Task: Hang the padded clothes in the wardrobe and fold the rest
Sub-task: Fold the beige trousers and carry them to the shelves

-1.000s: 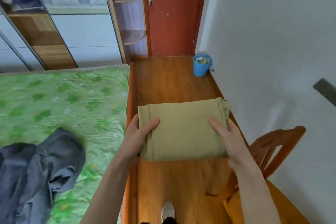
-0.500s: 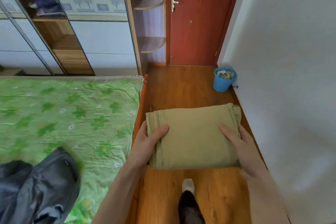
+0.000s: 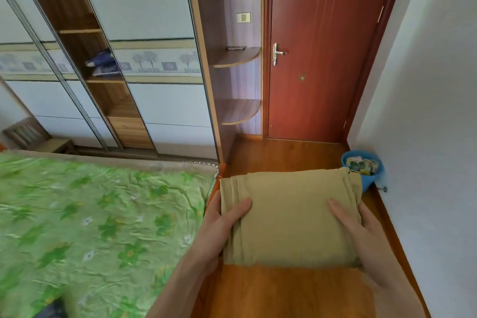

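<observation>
Holding a folded tan garment (image 3: 291, 217) level over the wooden floor (image 3: 284, 292), the person has one hand at each short end. The left hand (image 3: 219, 224) clamps the left edge: its thumb lies across the top of the cloth and its fingers curl out of sight beneath. The right hand (image 3: 361, 230) mirrors this on the right edge, thumb on top, fingers wrapped under. Both grips pinch the garment, which touches nothing else.

Surroundings:
- A bed (image 3: 90, 227) with a green flowered cover lies just beside the left hand; its orange wooden side rail runs close to the left wrist.
- A dark garment (image 3: 50, 310) shows at the bottom edge of the bed, mostly cut off by the frame.
- A wardrobe (image 3: 144, 59) with pale sliding panels stands past the foot of the bed. One section is open and shows wooden shelves with dark blue folded cloth (image 3: 103, 66) on one of them.
- Rounded corner shelves (image 3: 237, 57) sit between the wardrobe and a closed red-brown door (image 3: 317, 59).
- A blue bucket (image 3: 366, 170) stands on the floor against the right wall, partly hidden behind the garment's far right corner.
- A small wooden chair (image 3: 31, 137) stands at the far left.
</observation>
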A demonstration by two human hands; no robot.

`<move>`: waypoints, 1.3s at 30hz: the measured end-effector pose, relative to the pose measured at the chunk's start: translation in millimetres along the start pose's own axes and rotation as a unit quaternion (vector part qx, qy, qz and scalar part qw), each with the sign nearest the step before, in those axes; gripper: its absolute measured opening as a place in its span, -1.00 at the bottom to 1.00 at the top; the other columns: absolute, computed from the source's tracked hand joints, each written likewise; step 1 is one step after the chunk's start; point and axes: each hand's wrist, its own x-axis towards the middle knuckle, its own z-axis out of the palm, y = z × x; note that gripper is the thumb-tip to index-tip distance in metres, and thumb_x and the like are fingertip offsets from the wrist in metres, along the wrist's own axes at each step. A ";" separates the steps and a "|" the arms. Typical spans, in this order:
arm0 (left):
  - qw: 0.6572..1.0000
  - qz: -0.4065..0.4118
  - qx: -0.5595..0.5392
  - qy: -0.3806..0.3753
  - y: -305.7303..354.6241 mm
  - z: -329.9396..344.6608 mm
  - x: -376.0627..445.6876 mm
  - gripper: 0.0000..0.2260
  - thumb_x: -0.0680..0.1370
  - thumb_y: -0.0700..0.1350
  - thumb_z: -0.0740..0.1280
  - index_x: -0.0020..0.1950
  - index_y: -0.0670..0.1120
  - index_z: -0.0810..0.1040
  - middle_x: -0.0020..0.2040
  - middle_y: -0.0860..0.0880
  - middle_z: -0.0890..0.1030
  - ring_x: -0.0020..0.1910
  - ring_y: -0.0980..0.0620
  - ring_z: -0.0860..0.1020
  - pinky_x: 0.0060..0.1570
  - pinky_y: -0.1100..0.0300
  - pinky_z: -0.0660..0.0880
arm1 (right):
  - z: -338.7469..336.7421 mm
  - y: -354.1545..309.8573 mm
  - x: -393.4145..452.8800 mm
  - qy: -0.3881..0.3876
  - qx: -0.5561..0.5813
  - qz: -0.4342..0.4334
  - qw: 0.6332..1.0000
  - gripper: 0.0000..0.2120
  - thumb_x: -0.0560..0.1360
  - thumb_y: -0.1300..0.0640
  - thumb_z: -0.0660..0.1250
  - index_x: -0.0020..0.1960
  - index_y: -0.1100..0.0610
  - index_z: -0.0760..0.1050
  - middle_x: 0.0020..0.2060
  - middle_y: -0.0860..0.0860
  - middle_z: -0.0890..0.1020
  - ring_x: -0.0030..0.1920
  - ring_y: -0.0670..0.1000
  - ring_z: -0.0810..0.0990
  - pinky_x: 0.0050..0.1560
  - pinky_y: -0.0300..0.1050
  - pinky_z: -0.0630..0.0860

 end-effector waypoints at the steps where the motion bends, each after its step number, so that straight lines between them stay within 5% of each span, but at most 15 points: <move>1: 1.000 0.006 -0.002 0.004 5.9 6.3 17.9 -0.58 0.53 -0.03 0.50 0.37 0.08 0.54 0.16 0.02 0.74 0.13 0.00 0.72 0.10 0.05 0.66 | -1.1 -6.1 20.4 -0.003 0.000 -0.004 1.000 -0.59 0.45 -0.07 0.40 0.27 -0.18 0.43 0.10 -0.08 0.62 0.09 0.03 0.61 -0.13 -0.05 0.52; 15: 0.998 -0.012 -0.022 0.061 38.2 -3.0 221.8 -0.61 0.55 -0.05 0.49 0.37 0.02 0.54 0.13 -0.01 0.75 0.09 -0.02 0.73 0.00 0.08 0.67 | 58.7 -19.9 243.1 -0.035 -0.001 0.031 0.999 -0.75 0.51 -0.03 0.43 0.14 -0.23 0.49 0.12 -0.07 0.67 0.13 0.02 0.65 -0.02 -0.03 0.57; 25: 0.991 -0.001 -0.072 0.114 88.2 -47.3 428.5 -0.62 0.55 -0.05 0.49 0.35 0.00 0.56 0.12 -0.03 0.75 0.07 -0.03 0.73 -0.09 0.15 0.66 | 165.9 -66.7 462.3 -0.101 -0.044 0.011 0.994 -0.71 0.53 -0.05 0.43 0.22 -0.23 0.50 0.06 -0.13 0.72 0.05 -0.05 0.71 -0.05 -0.10 0.59; 33: 0.987 0.003 -0.070 0.142 119.9 -84.1 555.1 -0.63 0.53 -0.04 0.51 0.32 -0.04 0.59 0.14 -0.08 0.74 0.11 -0.11 0.72 0.11 -0.08 0.64 | 232.6 -83.6 588.3 -0.122 -0.036 0.025 0.992 -0.68 0.54 -0.03 0.46 0.28 -0.16 0.55 0.06 -0.12 0.75 0.04 -0.05 0.74 0.06 0.00 0.63; 39: 0.979 0.005 -0.073 0.191 124.1 -112.1 629.1 -0.63 0.54 -0.05 0.50 0.33 -0.04 0.58 0.15 -0.07 0.73 0.12 -0.08 0.71 0.02 0.04 0.63 | 281.1 -80.7 679.1 -0.176 -0.054 0.051 0.982 -0.69 0.53 -0.07 0.46 0.24 -0.24 0.52 0.08 -0.18 0.73 0.06 -0.11 0.72 0.11 -0.04 0.60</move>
